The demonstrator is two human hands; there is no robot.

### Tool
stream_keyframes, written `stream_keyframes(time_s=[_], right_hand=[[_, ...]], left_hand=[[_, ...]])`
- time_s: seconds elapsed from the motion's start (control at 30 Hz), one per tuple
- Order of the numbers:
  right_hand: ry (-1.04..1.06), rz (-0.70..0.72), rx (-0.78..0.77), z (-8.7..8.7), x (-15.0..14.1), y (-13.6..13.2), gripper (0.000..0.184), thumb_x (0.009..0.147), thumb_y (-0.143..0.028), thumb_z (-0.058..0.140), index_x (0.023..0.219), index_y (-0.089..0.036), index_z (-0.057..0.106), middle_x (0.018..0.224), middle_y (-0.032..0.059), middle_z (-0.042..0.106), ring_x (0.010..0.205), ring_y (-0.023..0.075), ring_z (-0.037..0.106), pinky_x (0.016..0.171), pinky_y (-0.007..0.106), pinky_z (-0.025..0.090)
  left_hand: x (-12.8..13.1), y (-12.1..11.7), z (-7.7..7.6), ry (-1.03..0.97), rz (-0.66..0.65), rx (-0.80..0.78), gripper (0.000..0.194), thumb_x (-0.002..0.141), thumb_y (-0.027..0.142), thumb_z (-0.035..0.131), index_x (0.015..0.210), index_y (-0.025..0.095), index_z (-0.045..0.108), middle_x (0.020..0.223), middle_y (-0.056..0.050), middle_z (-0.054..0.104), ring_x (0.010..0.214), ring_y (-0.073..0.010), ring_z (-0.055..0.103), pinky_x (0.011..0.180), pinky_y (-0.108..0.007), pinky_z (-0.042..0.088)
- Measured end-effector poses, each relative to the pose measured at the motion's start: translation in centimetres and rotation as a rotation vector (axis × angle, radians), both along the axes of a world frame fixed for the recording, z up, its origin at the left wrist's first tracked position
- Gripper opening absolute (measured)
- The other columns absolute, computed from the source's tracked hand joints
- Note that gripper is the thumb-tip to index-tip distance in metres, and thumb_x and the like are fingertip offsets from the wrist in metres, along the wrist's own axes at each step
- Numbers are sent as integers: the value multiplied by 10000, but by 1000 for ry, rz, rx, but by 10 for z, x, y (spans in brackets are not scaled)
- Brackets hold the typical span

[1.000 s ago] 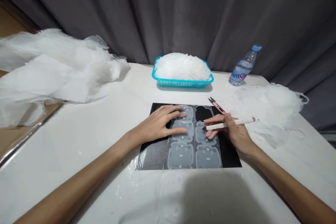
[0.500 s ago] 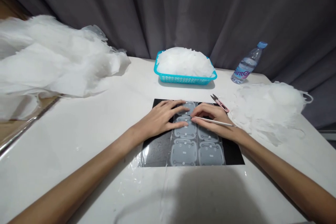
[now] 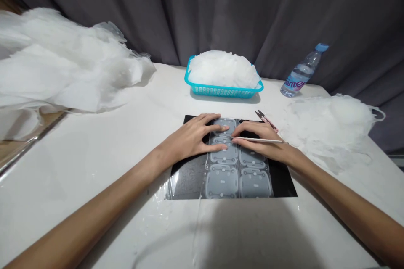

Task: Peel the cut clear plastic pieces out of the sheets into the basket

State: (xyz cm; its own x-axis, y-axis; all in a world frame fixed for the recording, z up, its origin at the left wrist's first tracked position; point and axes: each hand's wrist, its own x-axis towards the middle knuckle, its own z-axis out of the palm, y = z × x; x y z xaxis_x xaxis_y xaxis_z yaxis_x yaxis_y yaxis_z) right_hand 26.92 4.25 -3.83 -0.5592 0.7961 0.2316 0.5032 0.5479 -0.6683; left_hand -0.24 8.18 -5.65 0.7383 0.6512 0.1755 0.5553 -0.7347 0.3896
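My left hand (image 3: 198, 134) lies flat with its fingers spread, pressing on a clear sheet of translucent rounded-square pieces (image 3: 221, 181) set in two columns. Beneath that sheet is a black mat (image 3: 284, 183). My right hand (image 3: 271, 149) pinches a thin white pen-like tool (image 3: 265, 140). The tool slants low over the sheet, its tip near the gap between the upper two pieces of the left column, close to my left fingers. Whether the tip touches the sheet I cannot tell. My right hand covers part of the right column.
Pink-handled thread snips (image 3: 267, 120) lie just beyond my right hand. Behind the mat stands a turquoise basket (image 3: 227, 91) heaped with white pieces. A water bottle (image 3: 296, 80) is at the back right, near a white translucent pile (image 3: 334, 122). A larger pile (image 3: 63, 63) fills the left.
The view has shifted slightly, so the basket and bottle sit a little higher in it. Both hands keep nearly the same place on the sheet; the tool lies slightly flatter.
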Motion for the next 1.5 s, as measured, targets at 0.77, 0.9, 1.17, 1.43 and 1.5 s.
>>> stream_keyframes(time_s=[0.77, 0.9, 1.17, 1.43, 1.5], right_hand=[[30, 75, 108, -7, -5, 3, 91, 1045, -274, 650, 1037, -209, 712, 1003, 38, 757, 923, 185, 718, 871, 330, 572], [23, 95, 125, -9, -3, 3, 76, 1048, -251, 644, 1067, -213, 707, 1025, 40, 752, 949, 188, 716, 883, 330, 567], [23, 100, 138, -10, -3, 3, 60, 1037, -238, 662, 1061, -204, 705, 1014, 32, 746, 936, 177, 708, 878, 314, 560], [3, 111, 194, -10, -7, 4, 66, 1043, -220, 644, 1070, -190, 697, 1022, 56, 745, 963, 191, 709, 898, 331, 565], [-7, 114, 214, -11, -7, 4, 79, 1053, -223, 623, 1075, -194, 693, 1031, 63, 744, 978, 200, 712, 903, 344, 572]], left_hand=[[-1, 1, 4, 50, -8, -18, 697, 957, 748, 573, 1516, 334, 606, 1686, -93, 435, 1544, -353, 395, 1278, -552, 323], [-1, 1, 4, 47, -5, -20, 700, 951, 747, 584, 1507, 323, 618, 1682, -96, 442, 1539, -356, 403, 1273, -551, 335], [-1, 0, 2, 37, -4, -23, 695, 944, 745, 597, 1503, 331, 620, 1688, -93, 433, 1559, -352, 379, 1282, -552, 310], [-1, 0, 3, 37, 1, -37, 688, 950, 739, 596, 1510, 340, 611, 1695, -91, 426, 1558, -354, 380, 1280, -558, 309], [-1, 1, 3, 38, 2, -39, 686, 950, 734, 602, 1511, 341, 610, 1695, -90, 427, 1557, -354, 383, 1279, -557, 312]])
